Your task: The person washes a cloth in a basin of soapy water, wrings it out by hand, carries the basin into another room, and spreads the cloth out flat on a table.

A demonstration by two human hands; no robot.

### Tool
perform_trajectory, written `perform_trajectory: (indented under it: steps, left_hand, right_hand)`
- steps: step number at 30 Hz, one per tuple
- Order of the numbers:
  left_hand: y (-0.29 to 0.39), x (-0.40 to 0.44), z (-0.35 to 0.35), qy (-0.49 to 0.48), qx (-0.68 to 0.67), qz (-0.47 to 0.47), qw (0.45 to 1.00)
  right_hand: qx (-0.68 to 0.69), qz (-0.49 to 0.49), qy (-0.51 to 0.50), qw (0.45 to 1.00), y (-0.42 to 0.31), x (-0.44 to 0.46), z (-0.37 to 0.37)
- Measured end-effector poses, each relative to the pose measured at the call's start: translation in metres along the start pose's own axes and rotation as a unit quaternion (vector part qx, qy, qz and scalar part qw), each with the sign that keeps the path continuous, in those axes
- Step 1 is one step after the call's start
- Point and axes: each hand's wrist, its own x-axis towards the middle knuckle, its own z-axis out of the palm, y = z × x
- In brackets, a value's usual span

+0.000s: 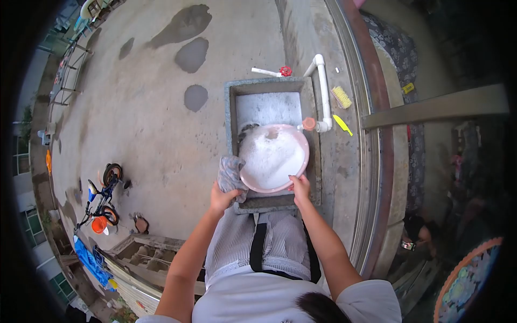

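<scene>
A pink basin (302, 141) full of white suds (272, 159) sits tilted in a grey stone sink (231, 116). My right hand (300, 189) grips the basin's near right rim, thumb on top. In my left hand (223, 198) is a bunched grey patterned cloth (231, 171), which hangs over the sink's left edge beside the basin. A dark wet cloth (246, 132) shows at the basin's far left side; whether it lies in the basin or behind it I cannot tell. Pale foamy water (269, 107) covers the sink floor beyond the basin.
On the right ledge are a white pipe (325, 91) with a pinkish tap (308, 124), a yellow scrub brush (341, 97) and a yellow-handled brush (342, 125). A red valve (285, 71) stands behind the sink. A small bike (102, 199) is on the concrete at left.
</scene>
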Motion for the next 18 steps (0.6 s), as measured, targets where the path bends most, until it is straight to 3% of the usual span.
perform_trajectory:
  steps: [9, 12, 15, 18]
  left_hand:
    - [-0.010, -0.005, -0.037, -0.008, 0.004, -0.019, 1.000]
    - [-0.007, 0.000, -0.051, -0.056, -0.024, -0.049, 0.997]
    - [-0.003, 0.001, -0.059, -0.031, -0.032, -0.002, 0.999]
    - [0.005, 0.006, -0.067, -0.064, -0.037, 0.008, 0.997]
  right_hand:
    - [-0.021, -0.080, 0.066, 0.994, -0.001, -0.032, 0.033]
    - [-0.037, -0.112, 0.084, 0.990, -0.004, -0.041, 0.032]
    - [-0.073, -0.148, 0.083, 0.983, -0.012, -0.058, 0.032]
    - [-0.177, -0.223, 0.139, 0.948, -0.022, -0.077, 0.029]
